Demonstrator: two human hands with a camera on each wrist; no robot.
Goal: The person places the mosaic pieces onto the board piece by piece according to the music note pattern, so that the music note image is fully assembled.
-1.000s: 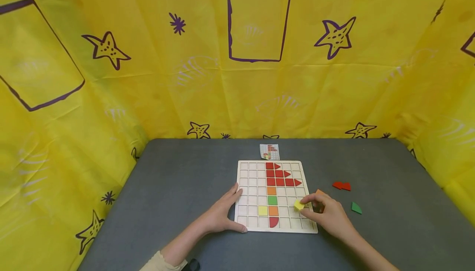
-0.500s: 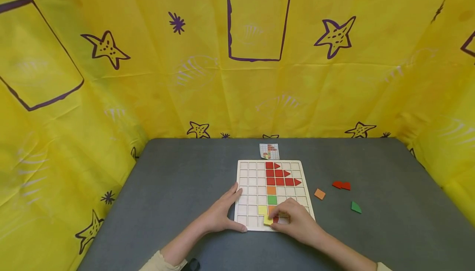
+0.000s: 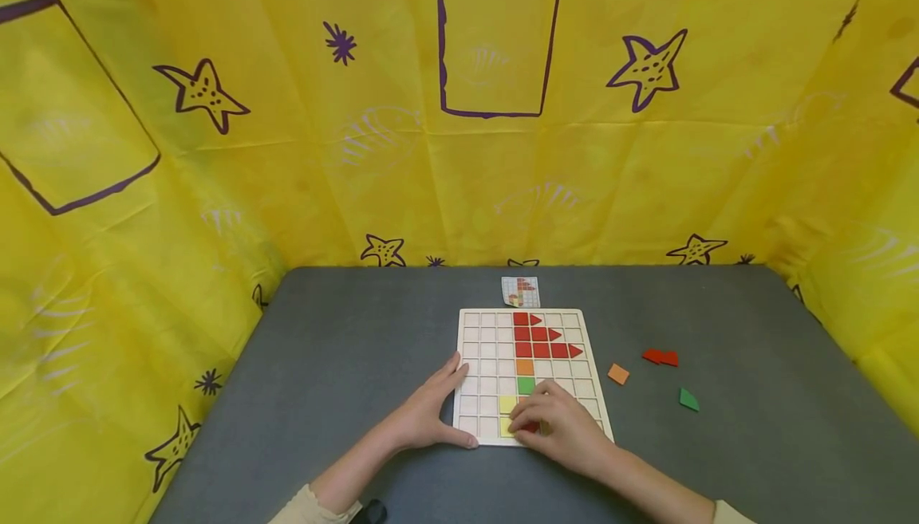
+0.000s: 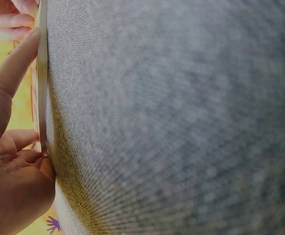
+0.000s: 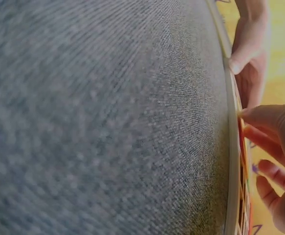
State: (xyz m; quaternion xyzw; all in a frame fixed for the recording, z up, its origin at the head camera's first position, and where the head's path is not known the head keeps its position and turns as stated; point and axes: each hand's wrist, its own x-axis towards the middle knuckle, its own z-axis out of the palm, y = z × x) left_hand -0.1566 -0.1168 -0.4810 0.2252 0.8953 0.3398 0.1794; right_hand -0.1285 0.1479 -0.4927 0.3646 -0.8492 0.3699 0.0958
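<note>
A pale wooden grid board (image 3: pixel 488 380) lies on the table, with red, orange, green and yellow tiles set in some of its cells. My left hand (image 3: pixel 427 412) rests at the board's near left corner, its thumb (image 4: pixel 17 61) along the near edge and its fingers on the left edge. My right hand (image 3: pixel 563 428) is over the lower part of the board. Its thumb and fingertips pinch a yellow square tile (image 3: pixel 506 427) in the bottom row, below another yellow square tile (image 3: pixel 507 404). The right hand partly covers an orange tile and a red rounded tile.
A small printed pattern card (image 3: pixel 520 292) lies behind the board. On the table to the right are an orange square tile (image 3: pixel 618 374), red pieces (image 3: pixel 660 357) and a green quarter-round tile (image 3: pixel 688 399). Yellow patterned cloth (image 3: pixel 330 189) hangs behind and at the sides.
My right hand has carried the yellow square tile leftward across the board and lowered it into a bottom-row cell, uncovering the loose orange tile. The left hand has stayed in place.
</note>
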